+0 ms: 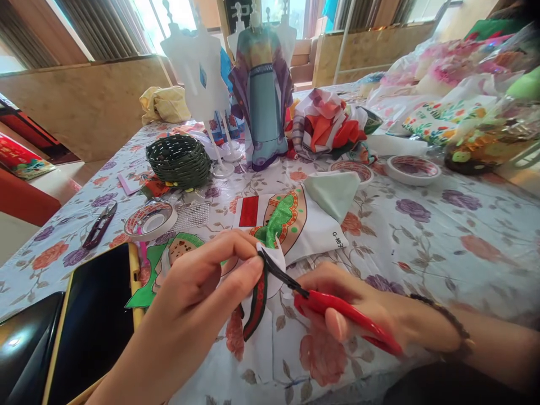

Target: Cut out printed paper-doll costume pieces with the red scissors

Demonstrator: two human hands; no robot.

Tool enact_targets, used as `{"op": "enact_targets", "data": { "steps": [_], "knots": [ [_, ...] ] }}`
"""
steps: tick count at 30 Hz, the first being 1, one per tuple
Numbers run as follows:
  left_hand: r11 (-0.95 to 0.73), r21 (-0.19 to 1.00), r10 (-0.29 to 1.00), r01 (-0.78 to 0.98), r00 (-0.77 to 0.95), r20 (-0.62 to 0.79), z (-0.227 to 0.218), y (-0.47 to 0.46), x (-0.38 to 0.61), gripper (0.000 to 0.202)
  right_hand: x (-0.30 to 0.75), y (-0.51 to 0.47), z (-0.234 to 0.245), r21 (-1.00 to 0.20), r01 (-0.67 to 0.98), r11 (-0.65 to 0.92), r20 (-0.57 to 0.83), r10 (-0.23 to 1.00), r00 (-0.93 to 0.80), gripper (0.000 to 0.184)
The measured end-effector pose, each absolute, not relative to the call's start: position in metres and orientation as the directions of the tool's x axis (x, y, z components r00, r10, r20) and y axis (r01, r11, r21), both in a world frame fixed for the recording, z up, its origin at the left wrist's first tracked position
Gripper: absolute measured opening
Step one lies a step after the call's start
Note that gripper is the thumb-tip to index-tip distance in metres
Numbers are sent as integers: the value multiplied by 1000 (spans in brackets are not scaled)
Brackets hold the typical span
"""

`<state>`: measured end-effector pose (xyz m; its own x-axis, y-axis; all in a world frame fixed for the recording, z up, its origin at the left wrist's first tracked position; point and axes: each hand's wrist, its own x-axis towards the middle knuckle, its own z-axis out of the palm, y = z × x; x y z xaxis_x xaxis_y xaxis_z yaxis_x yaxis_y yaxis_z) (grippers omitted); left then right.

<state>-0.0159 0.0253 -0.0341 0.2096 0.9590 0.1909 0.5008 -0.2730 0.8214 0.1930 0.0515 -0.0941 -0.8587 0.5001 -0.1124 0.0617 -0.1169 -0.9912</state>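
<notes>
My left hand [198, 292] pinches a small piece of cut fabric [257, 309] between thumb and forefinger. A curved strip in dark green and red hangs down from it, with white cloth beside the fingertips. In my right hand [358, 298] is a pair of scissors [346, 315] with red handles and dark blades. The blade tips meet the fabric right at my left fingertips; whether the blades are parted is unclear. Behind my hands lies white printed cloth [314, 242] with a green and orange pattern. A pale green cloth [333, 191] rests over its far corner.
Left of my hands are a yellow-cased phone [95, 320], a glossy black object [25, 349], thread snips [100, 225] and a tape roll [130, 228]. Farther back stand a dark woven basket [179, 163], a dressed doll form [266, 112] and bundled cloth [329, 129]. Another tape roll [413, 175] lies right.
</notes>
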Motion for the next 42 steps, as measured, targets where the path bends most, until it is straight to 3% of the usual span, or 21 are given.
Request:
{"op": "enact_targets", "data": {
  "steps": [3, 14, 31, 37, 42],
  "knots": [
    [-279, 816, 957, 507, 217, 193, -34, 26, -14, 22, 194, 51, -96, -997, -9, -78, -36, 552, -833, 66],
    [-277, 834, 954, 477, 243, 178, -32, 24, -15, 22, 196, 51, -102, -991, -108, -77, 52, 524, -850, 60],
    [-258, 857, 957, 446, 237, 165, -32, 24, -16, 21, 197, 51, -108, -991, -80, -110, 6, 558, -830, 62],
    [-267, 854, 954, 446, 246, 170, -31, 24, -16, 21, 194, 52, -101, -992, -117, -50, 74, 526, -848, 62],
    [-272, 856, 951, 439, 261, 168, -31, 23, -18, 23, 194, 51, -101, -992, -103, -78, 46, 530, -847, 64]
  ]
}}
